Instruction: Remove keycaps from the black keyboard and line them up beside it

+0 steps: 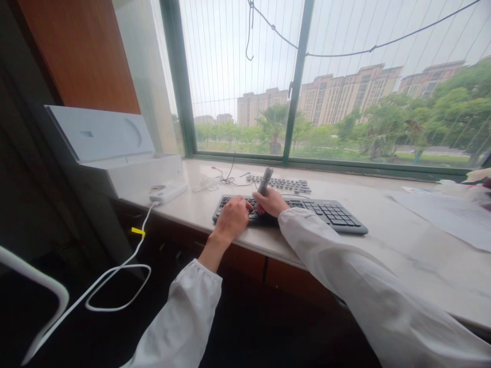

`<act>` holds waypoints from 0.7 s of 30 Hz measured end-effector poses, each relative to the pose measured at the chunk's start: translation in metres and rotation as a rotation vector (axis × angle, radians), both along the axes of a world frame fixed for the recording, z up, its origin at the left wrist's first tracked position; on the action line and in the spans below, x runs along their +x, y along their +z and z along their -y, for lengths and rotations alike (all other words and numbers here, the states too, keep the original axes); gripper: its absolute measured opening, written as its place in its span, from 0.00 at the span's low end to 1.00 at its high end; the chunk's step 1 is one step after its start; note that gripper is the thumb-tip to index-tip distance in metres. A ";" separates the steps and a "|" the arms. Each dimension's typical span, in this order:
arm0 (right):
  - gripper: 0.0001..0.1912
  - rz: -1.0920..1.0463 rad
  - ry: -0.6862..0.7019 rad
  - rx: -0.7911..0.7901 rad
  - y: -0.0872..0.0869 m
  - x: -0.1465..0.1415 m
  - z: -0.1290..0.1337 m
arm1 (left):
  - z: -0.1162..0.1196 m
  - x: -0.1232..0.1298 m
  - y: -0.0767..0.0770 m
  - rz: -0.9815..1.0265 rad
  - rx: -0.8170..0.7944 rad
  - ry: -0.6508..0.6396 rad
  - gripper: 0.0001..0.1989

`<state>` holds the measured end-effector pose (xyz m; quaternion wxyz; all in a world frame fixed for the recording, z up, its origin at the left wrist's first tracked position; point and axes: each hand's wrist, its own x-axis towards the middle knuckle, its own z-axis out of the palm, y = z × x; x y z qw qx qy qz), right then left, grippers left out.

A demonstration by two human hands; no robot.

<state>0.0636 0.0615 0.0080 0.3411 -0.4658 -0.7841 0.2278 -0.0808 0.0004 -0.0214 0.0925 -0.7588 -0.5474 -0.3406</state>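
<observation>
A dark computer keyboard (pixel 341 217) lies on the pale stone counter, with bare key sockets in its left part and keycaps on the number pad at the right. My left hand (pixel 233 217) rests on the left part of the keyboard, its fingers bent down against it. Gripped upright in my right hand (pixel 273 201) is a dark, stick-shaped tool (pixel 265 180); its upper end rises above my fist and its lower end is hidden over the keys. Behind the keyboard, loose keycaps (pixel 289 184) are set out in rows.
A thin dark cable (pixel 227 179) lies coiled near the window. At left, an open white box (pixel 148 171) stands behind a white power strip (pixel 166 191), whose cord (pixel 126 263) hangs past the counter edge. White paper sheets (pixel 447 212) lie at right.
</observation>
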 end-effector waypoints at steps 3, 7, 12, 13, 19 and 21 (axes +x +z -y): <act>0.19 0.030 0.010 0.082 0.002 -0.002 0.003 | 0.000 0.000 0.000 0.016 -0.009 -0.001 0.11; 0.16 0.086 -0.003 0.179 0.004 -0.007 0.007 | 0.000 0.000 0.000 0.033 -0.010 -0.001 0.11; 0.14 0.138 -0.031 0.244 0.002 -0.012 0.004 | -0.001 0.000 -0.001 0.054 -0.005 -0.003 0.11; 0.13 0.144 -0.040 0.260 0.001 -0.013 0.003 | -0.001 0.000 -0.001 0.057 -0.005 -0.003 0.12; 0.13 0.093 -0.083 0.160 -0.003 -0.013 -0.003 | -0.002 0.000 -0.002 0.046 -0.018 0.008 0.11; 0.14 0.074 -0.085 0.125 -0.003 -0.012 -0.002 | -0.002 0.000 -0.002 0.037 -0.024 0.011 0.11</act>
